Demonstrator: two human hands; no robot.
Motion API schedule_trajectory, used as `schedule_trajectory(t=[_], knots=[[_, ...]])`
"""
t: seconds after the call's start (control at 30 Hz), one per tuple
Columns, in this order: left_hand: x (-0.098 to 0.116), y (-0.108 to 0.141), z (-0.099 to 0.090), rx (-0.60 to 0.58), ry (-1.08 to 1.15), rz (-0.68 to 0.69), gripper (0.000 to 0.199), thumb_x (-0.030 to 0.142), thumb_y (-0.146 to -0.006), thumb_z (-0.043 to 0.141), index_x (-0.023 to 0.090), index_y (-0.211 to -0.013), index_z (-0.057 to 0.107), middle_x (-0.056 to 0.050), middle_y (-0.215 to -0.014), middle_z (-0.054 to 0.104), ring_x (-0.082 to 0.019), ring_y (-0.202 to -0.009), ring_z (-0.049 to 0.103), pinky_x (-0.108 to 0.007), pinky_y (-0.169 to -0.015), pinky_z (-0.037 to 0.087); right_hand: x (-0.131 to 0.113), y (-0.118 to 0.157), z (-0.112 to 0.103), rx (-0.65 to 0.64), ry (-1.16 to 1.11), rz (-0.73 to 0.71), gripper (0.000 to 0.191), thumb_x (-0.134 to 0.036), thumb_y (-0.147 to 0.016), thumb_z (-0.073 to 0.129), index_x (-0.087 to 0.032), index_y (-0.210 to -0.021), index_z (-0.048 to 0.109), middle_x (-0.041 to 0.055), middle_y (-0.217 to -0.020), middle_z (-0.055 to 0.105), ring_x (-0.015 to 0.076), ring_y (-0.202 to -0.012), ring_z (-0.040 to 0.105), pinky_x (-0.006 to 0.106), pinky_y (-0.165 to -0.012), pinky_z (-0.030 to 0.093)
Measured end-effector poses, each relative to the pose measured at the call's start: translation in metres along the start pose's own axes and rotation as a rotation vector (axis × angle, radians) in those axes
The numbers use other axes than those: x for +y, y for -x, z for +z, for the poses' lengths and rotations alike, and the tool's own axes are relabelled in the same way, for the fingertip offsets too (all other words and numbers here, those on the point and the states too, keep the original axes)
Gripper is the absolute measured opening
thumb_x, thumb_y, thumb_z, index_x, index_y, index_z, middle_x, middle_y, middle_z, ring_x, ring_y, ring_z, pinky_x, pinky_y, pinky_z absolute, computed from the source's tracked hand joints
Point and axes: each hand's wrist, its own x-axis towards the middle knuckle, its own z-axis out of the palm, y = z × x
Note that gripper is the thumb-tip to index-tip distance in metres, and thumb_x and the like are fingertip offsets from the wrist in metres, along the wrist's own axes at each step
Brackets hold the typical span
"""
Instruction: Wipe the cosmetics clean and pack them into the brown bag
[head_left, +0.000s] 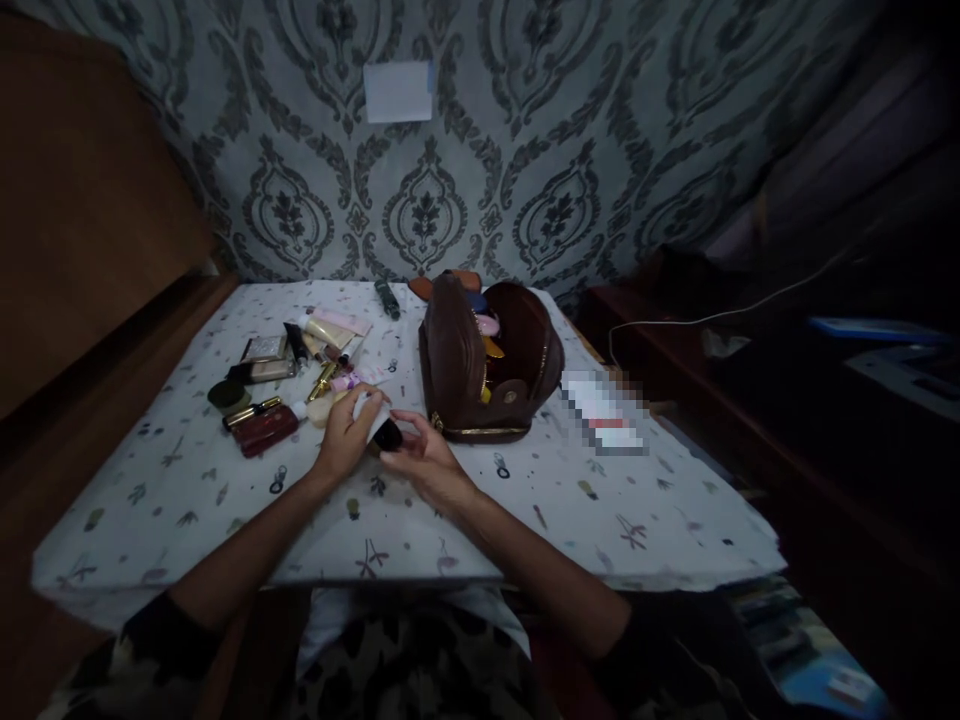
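Table under a white printed cloth; both hands meet over its middle, somewhat nearer the front edge than the back. Left hand: fingers curled, holding a white piece. Right hand: thumb and fingers drawn in narrow, holding a dark rounded piece. The two pieces touch between the hands; cannot tell whether they form one object.

Brown bag stands right of the hands, between table centre and the right edge, its mouth unzipped and spread, with pink and yellow contents visible. Left half of table: loose cluster of cosmetics. Red case and round jar lie toward the left edge, with a black-and-gold tube just beside the case. Silvery compact and cream tube sit farther back. Dark green bottle lies near the back edge, left of the bag.
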Motion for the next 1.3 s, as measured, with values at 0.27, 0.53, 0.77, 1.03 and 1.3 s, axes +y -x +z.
schedule_trajectory(t=[0.27, 0.53, 0.77, 1.03, 1.3], knots=[[0.004, 0.000, -0.001, 0.067, -0.102, 0.047, 0.027, 0.040, -0.092, 0.046, 0.018, -0.082, 0.059, 0.000, -0.075, 0.061, -0.017, -0.076, 0.057, -0.028, -0.073, 0.044, 0.003, 0.002, 0.002, -0.021, 0.267, -0.134, 0.048, -0.026, -0.059, 0.084, -0.023, -0.101, 0.060, -0.0007, -0.090, 0.067, 0.0150, -0.082, 0.062, 0.027, -0.078, 0.048], [0.018, 0.003, -0.002, -0.013, -0.286, 0.236, 0.024, 0.031, -0.096, 0.046, 0.017, -0.105, 0.063, -0.006, -0.093, 0.071, -0.020, -0.089, 0.066, -0.031, -0.082, 0.050, -0.060, 0.040, -0.012, 0.027, 0.581, -0.412, 0.043, -0.028, -0.071, 0.080, -0.025, -0.110, 0.063, 0.0031, -0.106, 0.065, 0.0179, -0.098, 0.062, 0.031, -0.088, 0.047], [0.077, -0.009, 0.051, -0.354, -0.653, 0.712, 0.040, 0.022, -0.100, 0.037, 0.019, -0.138, 0.048, -0.012, -0.124, 0.067, -0.021, -0.105, 0.067, -0.031, -0.084, 0.056, -0.159, 0.047, -0.034, 0.312, 0.767, -0.766, 0.035, -0.036, -0.077, 0.076, -0.024, -0.109, 0.066, 0.0036, -0.105, 0.069, 0.0189, -0.098, 0.064, 0.035, -0.089, 0.051], [0.112, -0.036, 0.077, -0.575, -1.074, 0.527, 0.046, 0.005, -0.085, 0.048, 0.016, -0.129, 0.053, -0.011, -0.104, 0.065, -0.024, -0.080, 0.069, -0.032, -0.066, 0.054, -0.195, 0.021, -0.052, 0.272, 1.061, -0.735, 0.037, -0.027, -0.071, 0.077, -0.016, -0.105, 0.068, 0.0055, -0.098, 0.072, 0.0197, -0.090, 0.067, 0.034, -0.080, 0.053], [0.091, -0.020, 0.061, -0.592, -1.192, 0.645, 0.087, 0.005, -0.070, 0.056, 0.047, -0.145, 0.036, -0.007, -0.140, 0.051, -0.023, -0.086, 0.066, -0.026, -0.055, 0.050, -0.210, 0.010, -0.054, 0.046, 1.518, -0.558, 0.032, -0.017, -0.071, 0.076, -0.015, -0.103, 0.069, -0.0006, -0.082, 0.067, 0.0146, -0.076, 0.062, 0.024, -0.069, 0.043]])
